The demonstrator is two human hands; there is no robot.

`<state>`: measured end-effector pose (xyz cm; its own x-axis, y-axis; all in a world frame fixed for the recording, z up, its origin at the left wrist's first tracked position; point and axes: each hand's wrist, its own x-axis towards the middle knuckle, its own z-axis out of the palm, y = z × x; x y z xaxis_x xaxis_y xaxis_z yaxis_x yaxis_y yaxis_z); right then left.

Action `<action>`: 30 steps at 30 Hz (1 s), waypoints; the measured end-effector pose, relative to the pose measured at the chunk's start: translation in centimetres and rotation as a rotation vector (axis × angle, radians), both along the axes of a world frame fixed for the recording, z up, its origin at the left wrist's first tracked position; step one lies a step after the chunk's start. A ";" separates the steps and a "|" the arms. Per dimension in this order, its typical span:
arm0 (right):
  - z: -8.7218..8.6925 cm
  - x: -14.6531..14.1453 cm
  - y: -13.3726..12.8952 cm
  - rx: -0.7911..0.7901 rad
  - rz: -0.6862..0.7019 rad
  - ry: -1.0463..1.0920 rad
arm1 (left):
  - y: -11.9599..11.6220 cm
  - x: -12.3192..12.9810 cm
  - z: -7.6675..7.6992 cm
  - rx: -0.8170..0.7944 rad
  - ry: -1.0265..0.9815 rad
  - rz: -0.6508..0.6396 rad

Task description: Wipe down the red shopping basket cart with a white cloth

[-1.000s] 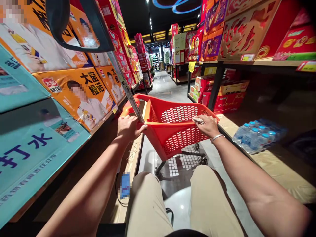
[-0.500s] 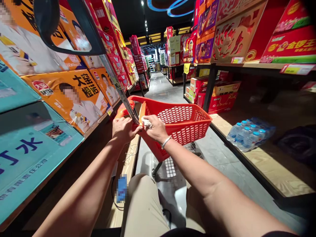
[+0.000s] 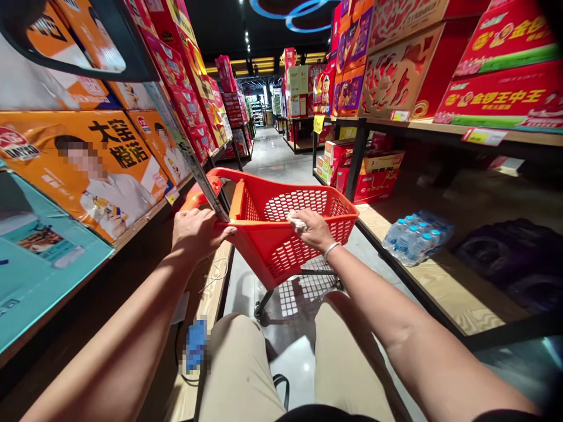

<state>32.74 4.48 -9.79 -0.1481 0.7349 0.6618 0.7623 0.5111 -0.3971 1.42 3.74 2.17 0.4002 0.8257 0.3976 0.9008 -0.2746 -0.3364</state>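
Note:
A red plastic shopping cart (image 3: 257, 252) stands in the aisle, its perforated basket turned sideways in front of me. My left hand (image 3: 196, 231) is closed round the cart's near handle corner, beside a metal pole (image 3: 200, 170). In my right hand (image 3: 314, 228) is a crumpled whitish cloth (image 3: 297, 220), pressed against the near top rim of the basket. The palm side of both hands is hidden. A band circles my right wrist.
Stacked orange cartons (image 3: 83, 170) and teal cartons (image 3: 48, 252) line the left shelf. On the right lower shelf lies a pack of water bottles (image 3: 416, 237), below red gift boxes (image 3: 497, 97). A blue, blurred-out item (image 3: 196, 346) rests on the left ledge.
My right hand has slid the cloth rightward along the basket's near rim, away from the handle. My left hand keeps its hold on the handle corner. The view has shifted slightly right.

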 end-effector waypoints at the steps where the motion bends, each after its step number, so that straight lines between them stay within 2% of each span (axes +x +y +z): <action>1: -0.6 1.6 -0.1 -0.005 -0.035 -0.005 | 0.0 0.0 -0.1 0.004 0.002 0.003; 4: -2.0 5.5 -0.1 -0.016 -0.166 -0.023 | 0.0 0.0 -0.2 0.013 0.004 0.013; 6: -2.5 7.0 -0.1 -0.022 -0.254 -0.012 | 0.0 0.0 -0.3 0.021 -0.003 0.015; 9: -2.7 7.2 0.3 -0.032 -0.336 0.051 | 0.0 0.1 -0.3 0.029 -0.029 0.010; 11: -2.3 5.9 0.4 -0.032 -0.360 0.118 | 0.0 0.3 -0.4 0.032 -0.042 0.004; 13: -1.6 3.3 0.5 -0.024 -0.299 0.196 | -0.1 0.5 -0.7 0.039 -0.046 0.020; 17: 1.2 -4.6 0.2 0.025 0.037 0.293 | -0.4 0.9 -1.7 0.083 -0.130 0.055; 20: 3.5 -10.1 -0.1 0.060 0.235 0.342 | -0.7 0.6 -2.4 0.104 -0.224 0.000; 22: 4.6 -12.3 -0.1 0.066 0.311 0.328 | -1.0 0.3 -2.8 0.105 -0.233 -0.043; 25: 4.5 -12.6 0.1 0.079 0.352 0.165 | -1.2 -0.3 -3.8 0.128 -0.190 -0.082; 27: 3.4 -11.1 0.4 0.078 0.332 0.069 | -1.2 -0.6 -4.7 0.172 -0.182 -0.088; 30: 1.0 -7.6 0.7 0.041 0.215 0.045 | -0.9 -0.8 -5.7 0.213 -0.209 -0.094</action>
<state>25.18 5.21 -8.77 -0.2679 0.6618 0.7001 0.6158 0.6765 -0.4039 0.61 2.80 -3.53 0.3627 0.6783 0.6390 0.9303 -0.3037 -0.2057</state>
